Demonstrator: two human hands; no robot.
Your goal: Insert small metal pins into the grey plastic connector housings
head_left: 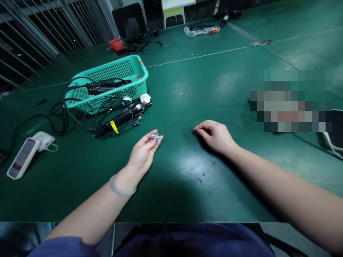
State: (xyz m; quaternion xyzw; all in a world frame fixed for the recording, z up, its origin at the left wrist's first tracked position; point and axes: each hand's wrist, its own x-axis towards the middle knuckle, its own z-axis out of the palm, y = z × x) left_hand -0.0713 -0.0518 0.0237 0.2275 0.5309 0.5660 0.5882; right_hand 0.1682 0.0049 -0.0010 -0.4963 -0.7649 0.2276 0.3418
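My left hand (142,152) is closed around a small shiny metal piece (155,136), pinched between thumb and fingers just above the green table (171,171). The piece is too small to name its kind. Across from it, my right hand (215,135) rests on the table, fingers curled and the fingertips pressed together. Whether something tiny sits in that pinch cannot be made out. A pale bangle circles my left wrist. Nearest to my left hand lies a black corded tool (122,119) with a yellow tag.
A turquoise basket (143,87) holding black corded tools stands at the back left. Cables trail beside it. On the far left lies a white device (23,159). A red box (116,44) and a plastic bag (195,32) are farther back. A blurred-out patch covers something at right.
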